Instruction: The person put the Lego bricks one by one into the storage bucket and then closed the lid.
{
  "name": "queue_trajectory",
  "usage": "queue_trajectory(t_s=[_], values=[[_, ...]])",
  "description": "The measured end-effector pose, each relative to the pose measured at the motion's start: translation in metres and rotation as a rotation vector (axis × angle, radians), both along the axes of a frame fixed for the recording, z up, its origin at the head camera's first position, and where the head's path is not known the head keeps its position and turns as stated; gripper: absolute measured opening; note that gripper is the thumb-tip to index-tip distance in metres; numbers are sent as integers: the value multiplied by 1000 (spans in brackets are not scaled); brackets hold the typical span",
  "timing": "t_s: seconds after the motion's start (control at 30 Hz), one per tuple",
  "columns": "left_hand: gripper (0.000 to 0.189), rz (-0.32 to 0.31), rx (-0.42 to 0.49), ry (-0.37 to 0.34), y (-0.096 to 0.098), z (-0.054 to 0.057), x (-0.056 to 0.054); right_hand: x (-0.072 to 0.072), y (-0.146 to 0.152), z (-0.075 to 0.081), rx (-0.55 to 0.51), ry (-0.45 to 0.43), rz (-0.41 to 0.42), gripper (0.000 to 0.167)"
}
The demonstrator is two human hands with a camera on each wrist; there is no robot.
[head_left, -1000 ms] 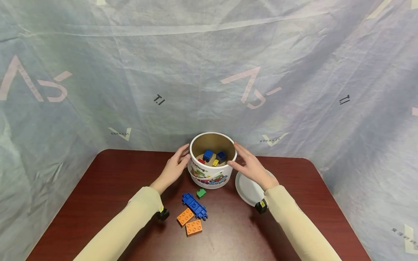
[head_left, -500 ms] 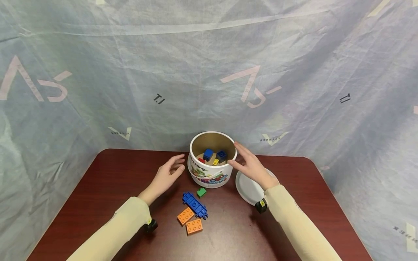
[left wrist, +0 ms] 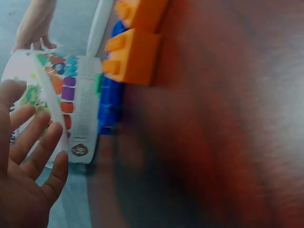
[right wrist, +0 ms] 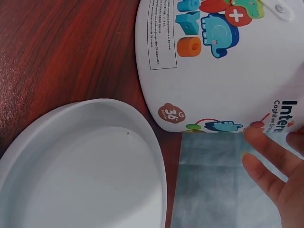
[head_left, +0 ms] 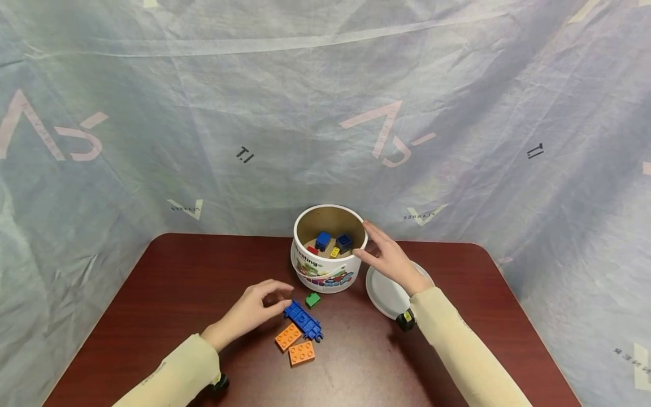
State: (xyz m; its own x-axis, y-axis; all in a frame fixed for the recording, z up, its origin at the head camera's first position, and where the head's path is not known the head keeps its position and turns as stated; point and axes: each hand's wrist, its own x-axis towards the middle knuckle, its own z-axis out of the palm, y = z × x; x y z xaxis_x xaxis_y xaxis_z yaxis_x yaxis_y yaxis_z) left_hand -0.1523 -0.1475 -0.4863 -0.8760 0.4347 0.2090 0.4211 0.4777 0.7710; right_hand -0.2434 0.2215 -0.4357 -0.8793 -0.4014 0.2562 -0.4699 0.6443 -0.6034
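A white toy bucket (head_left: 330,277) with a printed label stands upright near the back of the table. My right hand (head_left: 390,260) touches its right side, fingers nearly straight and thumb at the rim. In the right wrist view, fingertips (right wrist: 256,137) lie against the bucket wall. My left hand (head_left: 249,310) is left of a long blue toy brick base (head_left: 303,321), thumb and fingers apart and nothing between them. A green brick (head_left: 312,300) lies behind that base, and two orange bricks (head_left: 288,337) lie in front. Spread fingers (left wrist: 40,147) show in the left wrist view.
Inside the bucket are a blue brick (head_left: 322,241), a dark blue brick (head_left: 344,243), a yellow brick (head_left: 335,252) and a red piece (head_left: 312,250). A white round lid (head_left: 382,291) lies right of the bucket, partly under the right forearm. Grey cloth (head_left: 285,113) hangs behind the table.
My left hand has left the bucket's left side and come down and toward me, to the blue base's left end. The right hand has stayed at the bucket.
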Motion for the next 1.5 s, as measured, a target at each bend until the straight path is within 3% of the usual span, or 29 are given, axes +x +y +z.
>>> queue_trajectory(t_s=[0.3, 0.53, 0.8, 1.5], values=[[35, -84, -10, 3, -10, -21, 22, 1, -1, 2, -1, -34, -4, 85], [38, -131, -11, 72, -15, -30, 33, 1, 0, 3, -1, -26, -9, 84], [41, -151, -55, 69, -15, -35, 36, 1, -1, 4, 0, -26, -9, 84], [38, -96, -156, 53, -18, -36, 33, 3, -1, 7, 23, -9, -5, 84]])
